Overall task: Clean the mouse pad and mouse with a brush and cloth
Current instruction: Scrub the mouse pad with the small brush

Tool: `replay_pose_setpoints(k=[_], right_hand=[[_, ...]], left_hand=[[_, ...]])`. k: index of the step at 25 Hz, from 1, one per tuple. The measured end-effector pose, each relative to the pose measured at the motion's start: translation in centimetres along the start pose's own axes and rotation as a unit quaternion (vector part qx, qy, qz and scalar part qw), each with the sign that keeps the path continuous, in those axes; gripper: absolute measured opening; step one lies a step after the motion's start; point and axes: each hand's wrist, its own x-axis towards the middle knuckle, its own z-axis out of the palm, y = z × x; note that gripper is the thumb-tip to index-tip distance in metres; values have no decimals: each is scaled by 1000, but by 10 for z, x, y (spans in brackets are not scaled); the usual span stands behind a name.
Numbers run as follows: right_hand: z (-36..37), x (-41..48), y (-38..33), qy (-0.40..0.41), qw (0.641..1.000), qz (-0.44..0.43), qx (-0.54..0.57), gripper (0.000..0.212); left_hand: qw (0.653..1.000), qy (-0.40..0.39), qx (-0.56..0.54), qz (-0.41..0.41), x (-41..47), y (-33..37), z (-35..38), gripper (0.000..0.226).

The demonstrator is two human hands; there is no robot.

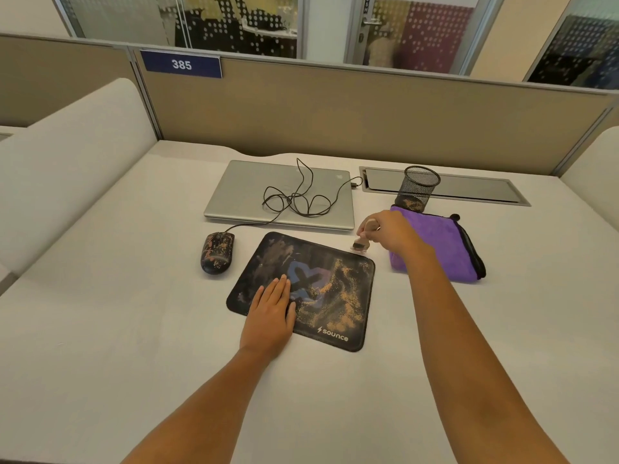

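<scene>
A black mouse pad (335, 279) lies in front of me, smeared with brown and orange dust. My left hand (269, 311) presses flat on the pad's near left part, fingers straight. To the pad's left sits a black wired mouse (217, 252), also dusty. My right hand (388, 231) grips the wooden handle of a small brush (361, 243), bristles down on the desk just beyond the pad's far right corner. A folded purple cloth (442, 249) lies to the right, partly under my right wrist.
A closed silver laptop (248, 192) lies behind the pad with the mouse cable (298, 199) coiled on its lid. A black mesh pen cup (418, 189) stands behind the cloth, next to a cable tray slot (475, 189). A partition wall (335, 112) closes off the desk's far edge.
</scene>
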Motion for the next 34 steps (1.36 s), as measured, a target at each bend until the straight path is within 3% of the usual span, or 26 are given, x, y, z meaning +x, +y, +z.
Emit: replay_pose_setpoints(k=[8, 13, 20, 24, 27, 31, 34], right_hand=[[4, -18, 3, -37, 999, -7, -3, 10], [5, -24, 8, 52, 998, 3, 23, 15], [0, -31, 10, -38, 999, -7, 28, 10], [1, -26, 8, 55, 998, -10, 27, 16], [10, -24, 7, 78, 997, -6, 29, 14], [10, -27, 9, 4, 999, -15, -34, 14], [0, -28, 10, -60, 998, -12, 11, 8]], left_hand=[[1000, -2, 7, -1, 0, 1, -1, 53], [1000, -6, 8, -7, 0, 5, -3, 53], [999, -19, 42, -22, 0, 11, -6, 54], [997, -28, 59, -39, 1, 17, -8, 54], [996, -38, 64, -56, 3, 24, -8, 55], [993, -44, 79, -76, 4, 30, -8, 56], [992, -48, 86, -81, 4, 31, -7, 56]])
